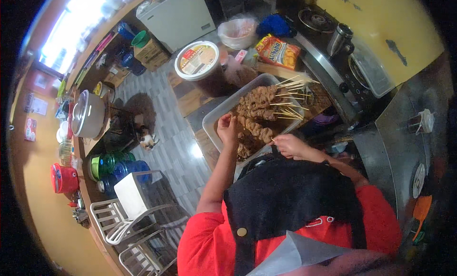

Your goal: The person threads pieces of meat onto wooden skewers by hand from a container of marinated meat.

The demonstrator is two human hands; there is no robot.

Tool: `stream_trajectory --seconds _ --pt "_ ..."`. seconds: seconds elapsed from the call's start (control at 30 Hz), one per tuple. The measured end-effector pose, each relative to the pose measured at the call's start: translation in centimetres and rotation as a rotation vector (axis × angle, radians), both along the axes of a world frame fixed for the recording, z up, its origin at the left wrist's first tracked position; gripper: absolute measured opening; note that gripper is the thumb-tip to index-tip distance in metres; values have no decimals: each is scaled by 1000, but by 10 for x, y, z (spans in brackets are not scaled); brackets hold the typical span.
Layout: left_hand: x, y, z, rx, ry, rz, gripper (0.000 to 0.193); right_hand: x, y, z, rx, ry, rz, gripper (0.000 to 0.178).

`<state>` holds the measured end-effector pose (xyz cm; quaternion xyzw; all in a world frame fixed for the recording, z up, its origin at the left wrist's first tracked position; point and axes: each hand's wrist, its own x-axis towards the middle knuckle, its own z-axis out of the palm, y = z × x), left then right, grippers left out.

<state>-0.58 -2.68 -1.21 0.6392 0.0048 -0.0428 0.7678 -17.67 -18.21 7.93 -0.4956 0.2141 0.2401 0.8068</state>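
A skewer of marinated meat (pixel 257 129) lies slantwise between my two hands, above the pale rectangular tray (pixel 206 124). My right hand (pixel 293 146) is closed around its bare stick end at the tray's near right side. At the other end, the fingers of my left hand (pixel 227 128) are pinched against the tip of the meat, over the tray's left part. Farther back in the tray are stacked meat skewers (pixel 257 100), their bare sticks (pixel 291 97) pointing right over the rim. Loose brown meat (pixel 245 147) sits near the tray's front, partly hidden by my apron.
Behind the tray stand a lidded tub (pixel 198 60) and a yellow-red food packet (pixel 278 52). To the right is a stove (pixel 319 21) with a steel cup (pixel 340 39). White plastic chairs (pixel 133 200) and a cat (pixel 148 140) are on the floor at left.
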Motion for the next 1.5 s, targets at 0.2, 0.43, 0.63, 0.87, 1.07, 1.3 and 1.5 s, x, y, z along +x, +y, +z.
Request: stream_trajectory --seconds 0.2,0.43,0.63,0.87,1.07,1.3,1.5 --pt "-7 -2 30 -99 145 -107 15 3 1 -4 21 4 -25 23" --pt "13 9 22 -473 457 -170 22 4 1 -7 12 -48 24 22" --pt "5 5 29 -362 413 -234 21 4 -3 -14 21 -41 15 21" --pt "7 6 21 -395 463 -197 14 6 2 -2 -9 -16 -22 23" --pt "-4 -7 30 -439 473 -105 11 8 3 -8 49 -40 -15 24" --pt "-4 -7 21 -483 442 -117 17 11 6 -15 72 -72 -19 20" --pt "9 6 32 -633 643 -225 29 12 4 -4 97 -76 4 20"
